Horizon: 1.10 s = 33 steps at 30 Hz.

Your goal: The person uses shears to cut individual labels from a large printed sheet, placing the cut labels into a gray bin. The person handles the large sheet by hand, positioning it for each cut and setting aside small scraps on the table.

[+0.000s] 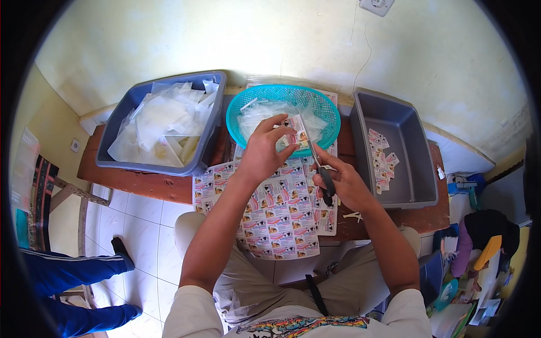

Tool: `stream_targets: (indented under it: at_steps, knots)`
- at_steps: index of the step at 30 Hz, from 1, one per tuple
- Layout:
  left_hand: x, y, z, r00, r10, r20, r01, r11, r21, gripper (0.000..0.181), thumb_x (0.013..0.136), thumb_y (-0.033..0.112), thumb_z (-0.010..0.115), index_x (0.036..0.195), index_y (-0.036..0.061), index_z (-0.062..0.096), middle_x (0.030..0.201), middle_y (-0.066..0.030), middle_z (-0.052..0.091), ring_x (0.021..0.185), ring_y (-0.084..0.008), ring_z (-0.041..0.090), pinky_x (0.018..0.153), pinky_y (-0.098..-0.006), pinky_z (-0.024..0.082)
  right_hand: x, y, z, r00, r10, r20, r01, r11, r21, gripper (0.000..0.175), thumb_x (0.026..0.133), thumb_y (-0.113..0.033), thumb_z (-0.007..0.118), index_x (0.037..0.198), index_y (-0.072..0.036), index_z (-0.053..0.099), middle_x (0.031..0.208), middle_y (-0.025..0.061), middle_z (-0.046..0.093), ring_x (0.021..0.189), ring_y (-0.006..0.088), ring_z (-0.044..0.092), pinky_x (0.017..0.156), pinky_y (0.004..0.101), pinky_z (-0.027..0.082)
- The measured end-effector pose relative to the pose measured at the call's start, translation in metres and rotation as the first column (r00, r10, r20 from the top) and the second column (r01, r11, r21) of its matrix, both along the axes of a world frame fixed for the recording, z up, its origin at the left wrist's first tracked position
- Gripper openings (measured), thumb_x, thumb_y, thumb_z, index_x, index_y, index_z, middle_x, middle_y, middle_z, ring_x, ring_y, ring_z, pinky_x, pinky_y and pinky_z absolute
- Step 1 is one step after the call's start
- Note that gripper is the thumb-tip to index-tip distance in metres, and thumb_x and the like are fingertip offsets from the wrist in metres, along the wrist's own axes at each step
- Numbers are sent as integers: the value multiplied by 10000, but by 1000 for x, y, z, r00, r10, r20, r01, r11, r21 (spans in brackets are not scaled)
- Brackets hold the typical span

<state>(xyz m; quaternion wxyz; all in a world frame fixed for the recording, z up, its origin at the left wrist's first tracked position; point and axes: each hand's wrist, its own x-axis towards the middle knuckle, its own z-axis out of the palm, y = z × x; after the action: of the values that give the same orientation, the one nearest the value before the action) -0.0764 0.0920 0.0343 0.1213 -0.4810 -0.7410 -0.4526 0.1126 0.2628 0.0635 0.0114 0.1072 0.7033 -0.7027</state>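
Note:
My left hand (272,143) holds a small printed paper label (294,126) between thumb and fingers, above a turquoise plastic basket (233,122) of clear plastic pouches. In my right hand (340,177) is a pair of scissors with black handles (325,183), the blades pointing up along the label's right edge. Whether the blades are parted cannot be told. Printed label sheets (279,219) hang over the bench's front edge below my hands, with more sheets under the basket. On the right, a grey plastic tub (429,177) holds several cut labels (382,162).
A blue-grey tub (101,145) full of clear plastic bags stands left on the red-brown wooden bench (169,186). Paper strips (353,216) lie near its front edge. Someone's blue-trousered legs (80,270) are at the left; another person (477,241) is at the far right.

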Motion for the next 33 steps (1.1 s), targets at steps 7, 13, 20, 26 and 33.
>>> stream_targets:
  at_steps: [7, 13, 20, 26, 33]
  knots:
    - [-1, 0, 0, 1000, 9, -2, -9, 1000, 1, 367, 800, 113, 933, 1140, 87, 800, 1432, -190, 682, 1309, -377, 673, 1072, -455, 569, -1, -2, 0, 1000, 2, 9, -2, 1000, 6, 787, 1017, -88, 759, 1706, -179, 389, 1166, 19, 537, 880, 99, 638, 719, 281, 581]
    - [0, 0, 1, 1000, 4, 12, -4, 1000, -5, 359, 804, 114, 932, 1138, 88, 802, 1441, -183, 678, 1305, -379, 675, 1073, -453, 567, -1, -3, 1, 1000, -1, 1, 1, 1000, -10, 794, 1014, -67, 752, 1709, -178, 383, 1160, 17, 532, 856, 94, 626, 710, 276, 562]
    - [0, -1, 0, 1000, 5, 10, -5, 1000, 0, 359, 803, 115, 933, 1137, 92, 803, 1435, -184, 681, 1303, -378, 677, 1070, -453, 569, -1, -2, -2, 1000, -6, -16, 5, 1000, -10, 807, 1011, -71, 760, 1713, -167, 374, 1154, 22, 532, 818, 91, 603, 698, 279, 546]
    - [0, 0, 0, 1000, 1, 6, -1, 1000, 15, 363, 801, 115, 935, 1137, 90, 802, 1429, -187, 683, 1291, -381, 683, 1064, -454, 572, -1, -2, -4, 1000, -8, -18, 9, 1000, 7, 807, 1012, -85, 767, 1712, -155, 372, 1152, 26, 555, 817, 88, 601, 686, 279, 538]
    - [0, 0, 1, 1000, 6, 9, -6, 1000, 2, 361, 809, 121, 929, 1145, 92, 799, 1429, -185, 683, 1290, -381, 684, 1059, -452, 575, -2, -5, -3, 1000, -26, -15, 27, 999, 35, 809, 1014, -87, 768, 1714, -162, 369, 1009, 4, 611, 792, 76, 594, 682, 272, 531]
